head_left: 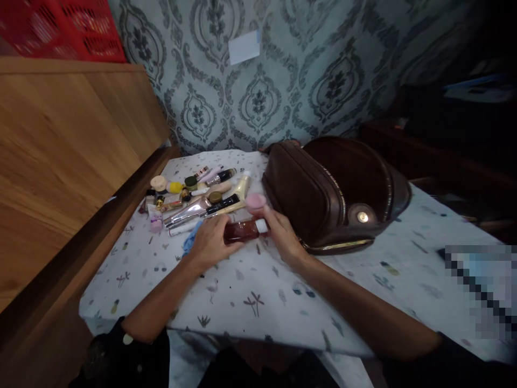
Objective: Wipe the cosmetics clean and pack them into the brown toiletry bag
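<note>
My left hand (212, 238) is wrapped round the body of a small reddish-brown bottle (242, 230) with a white cap (262, 226), lying sideways just above the table. At the capped end, the fingers of my right hand (283, 234) are closed on the bottle. A pink round item (256, 201) shows right beside my right fingertips; whether they touch it I cannot tell. Beyond my left hand lie several cosmetics, among them a black tube (223, 205), a cream tube (243, 186) and a makeup brush (188, 211). A blue cloth-like piece (190, 240) peeks out beside my left hand.
A brown leather bag (299, 188) stands unzipped to the right of my hands, on a patterned white tablecloth (242, 285). A wooden cabinet (76, 129) borders the left side, with a red basket (64, 29) on top. Patterned wallpaper rises behind the table.
</note>
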The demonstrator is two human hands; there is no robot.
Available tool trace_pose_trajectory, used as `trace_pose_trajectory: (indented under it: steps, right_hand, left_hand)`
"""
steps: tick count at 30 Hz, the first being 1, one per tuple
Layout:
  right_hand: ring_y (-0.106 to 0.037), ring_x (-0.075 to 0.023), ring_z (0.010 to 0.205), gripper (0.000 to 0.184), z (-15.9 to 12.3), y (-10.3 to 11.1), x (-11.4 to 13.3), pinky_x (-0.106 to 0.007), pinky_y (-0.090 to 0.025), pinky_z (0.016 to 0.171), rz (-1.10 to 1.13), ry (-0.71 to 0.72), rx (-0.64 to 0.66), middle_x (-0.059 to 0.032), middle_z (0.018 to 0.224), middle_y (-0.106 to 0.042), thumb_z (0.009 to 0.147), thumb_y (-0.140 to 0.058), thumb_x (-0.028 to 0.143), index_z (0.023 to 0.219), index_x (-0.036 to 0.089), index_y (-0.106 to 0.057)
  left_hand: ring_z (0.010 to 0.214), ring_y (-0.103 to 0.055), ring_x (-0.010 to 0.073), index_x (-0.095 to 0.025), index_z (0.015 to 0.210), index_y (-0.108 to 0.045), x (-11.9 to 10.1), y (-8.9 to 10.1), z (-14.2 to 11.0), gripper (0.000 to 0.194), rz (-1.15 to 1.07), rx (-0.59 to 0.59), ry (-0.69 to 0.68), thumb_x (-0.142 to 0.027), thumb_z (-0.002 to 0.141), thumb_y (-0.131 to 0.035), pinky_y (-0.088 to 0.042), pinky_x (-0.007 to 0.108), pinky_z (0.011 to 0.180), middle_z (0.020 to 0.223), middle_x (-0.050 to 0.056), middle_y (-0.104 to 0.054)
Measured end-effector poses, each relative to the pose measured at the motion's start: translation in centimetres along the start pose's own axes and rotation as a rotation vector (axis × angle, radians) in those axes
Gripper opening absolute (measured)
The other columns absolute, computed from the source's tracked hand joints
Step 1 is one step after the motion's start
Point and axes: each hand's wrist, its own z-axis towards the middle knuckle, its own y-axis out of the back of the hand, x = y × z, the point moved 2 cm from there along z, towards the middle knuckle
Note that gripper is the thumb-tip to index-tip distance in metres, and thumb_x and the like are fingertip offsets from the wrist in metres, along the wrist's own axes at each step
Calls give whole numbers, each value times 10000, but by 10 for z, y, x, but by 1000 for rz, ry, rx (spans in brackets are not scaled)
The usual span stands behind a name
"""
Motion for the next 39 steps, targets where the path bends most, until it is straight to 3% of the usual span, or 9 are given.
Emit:
trace_pose_trajectory:
  steps: [3, 7, 11, 15, 21, 24, 28, 33, 39]
  right_hand:
    - [-469, -121, 601, 485, -1, -2, 0, -255, -373, 526, -50, 22, 81, -2, 734, -586, 743, -701, 640, 852, 170, -659]
    - [-479, -119, 619, 406, -2, -2, -1, -246, -391, 539, -16, 2, 83, -6, 762, -603, 755, -713, 551, 891, 174, -649]
    - [-484, -118, 625, 410, 0, -1, -5, -243, -407, 547, -12, 8, 66, -2, 780, -601, 766, -705, 539, 957, 180, -650]
    - [-474, -110, 593, 405, 2, -1, -9, -242, -390, 524, -23, 17, 61, 13, 752, -574, 786, -680, 544, 953, 177, -640]
    - [-499, -119, 624, 399, 2, -2, -7, -239, -399, 527, 52, 10, 57, 17, 751, -567, 762, -695, 542, 920, 187, -604]
    - [-494, -118, 621, 373, 2, -4, -7, -233, -393, 525, 75, 7, 50, 26, 730, -552, 760, -699, 530, 888, 197, -589]
    - [-498, -122, 638, 368, 2, -4, -7, -230, -395, 533, 69, 44, 46, 16, 757, -567, 769, -689, 521, 910, 191, -606]
    - [-489, -123, 620, 353, 3, -4, -6, -241, -401, 547, 47, 90, 79, 22, 745, -561, 799, -674, 497, 970, 191, -632]
    - [-575, -173, 802, 292, 4, 0, -4, -299, -461, 757, -45, 218, 55, -21, 846, -649, 839, -613, 440, 949, 176, -667]
  left_hand:
    - [958, -625, 304, -189, 1008, -553, 0, 2, 0, 414, 44, -10, 89, -440, 769, -780, -481, 426, 844, 996, 86, -674]
    - [1047, -591, 315, -191, 1043, -595, 7, 16, 3, 382, 85, 85, -27, -485, 834, -723, -457, 461, 921, 1058, 91, -669]
    - [1173, -539, 323, -224, 1176, -622, 33, 37, -2, 425, 107, 124, -57, -498, 858, -685, -435, 473, 1004, 1246, 92, -608]
    - [1156, -560, 310, -260, 1252, -615, 55, 44, -13, 471, 85, 270, -5, -437, 827, -714, -467, 439, 979, 1235, 71, -600]
    - [1012, -602, 244, -232, 925, -652, 46, 41, -14, 75, 36, 301, -23, -236, 873, -598, -480, 368, 886, 1020, 34, -647]
    - [912, -619, 227, -227, 849, -620, 38, 42, -11, 99, 29, 327, -29, -185, 885, -537, -475, 346, 800, 910, 17, -651]
    - [938, -627, 238, -225, 966, -621, 28, 50, 2, 100, -8, 151, -11, -222, 902, -545, -479, 365, 819, 985, 32, -674]
    - [1007, -605, 238, -220, 1053, -648, -5, 38, 25, 184, -22, -148, -190, -182, 925, -522, -482, 377, 896, 1033, 56, -653]
    - [1022, -587, 223, -208, 1107, -645, -18, 3, 28, 227, -13, -180, -392, -148, 964, -480, -489, 374, 914, 1090, 77, -639]
